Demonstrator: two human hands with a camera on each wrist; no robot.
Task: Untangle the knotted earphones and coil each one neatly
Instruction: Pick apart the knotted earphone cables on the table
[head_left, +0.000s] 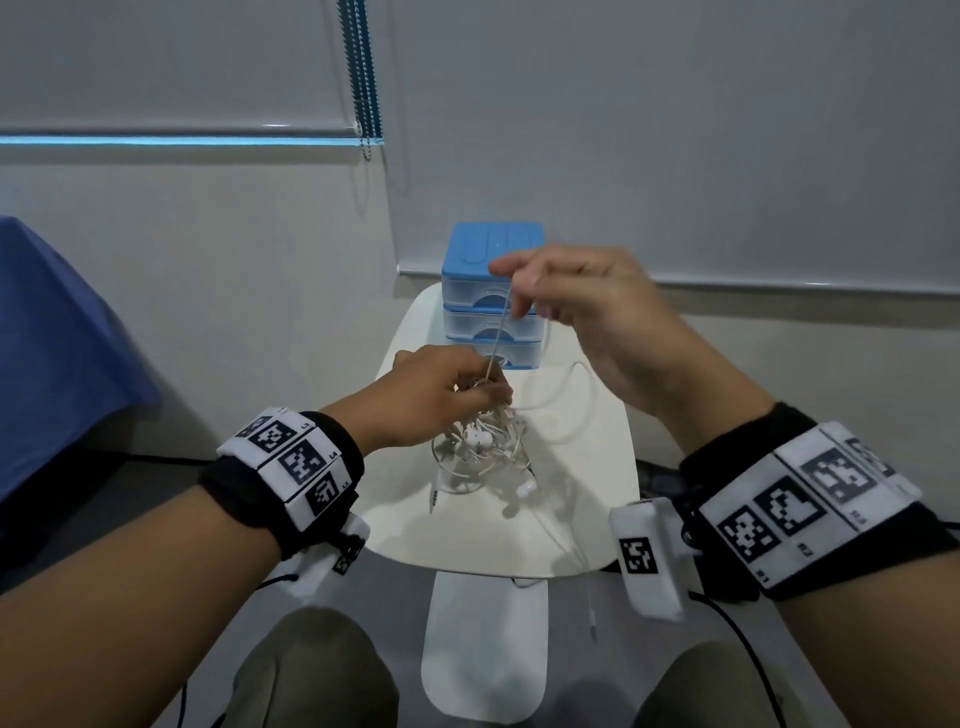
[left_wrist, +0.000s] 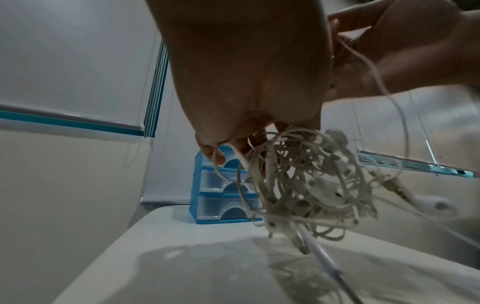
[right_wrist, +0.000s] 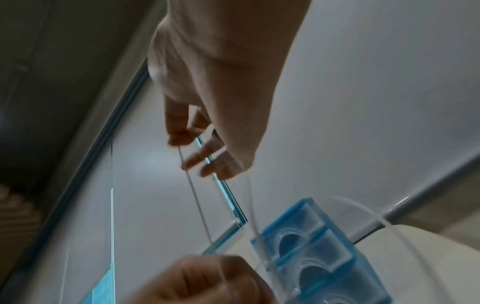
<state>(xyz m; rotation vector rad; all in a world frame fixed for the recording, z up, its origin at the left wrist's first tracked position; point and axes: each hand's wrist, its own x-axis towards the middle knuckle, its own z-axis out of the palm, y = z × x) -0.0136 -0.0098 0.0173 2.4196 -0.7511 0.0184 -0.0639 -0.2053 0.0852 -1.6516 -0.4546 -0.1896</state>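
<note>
Smooth, shiny white plastic on the earphones (head_left: 480, 452), with thin rubbery cords. Glossy blue and see-through plastic on the little drawers (head_left: 491, 296). Smooth, matt white top on the table (head_left: 587, 499). Soft black cloth on the wristbands (head_left: 291, 467). Blue cloth (head_left: 57, 338) at 9 o'clock.

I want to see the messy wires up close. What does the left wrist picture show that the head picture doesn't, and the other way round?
Only the left wrist view shows the tangle from below: the left hand grips its top, and its shadow falls on the table. A metal plug sticks out of it.

Only the head view shows both wrist bands, the person's knees, and the cord pulled tight from the tangle up to the right hand, which pinches it.

Both show the tangle, both hands, the blue drawers and the white table.
</note>
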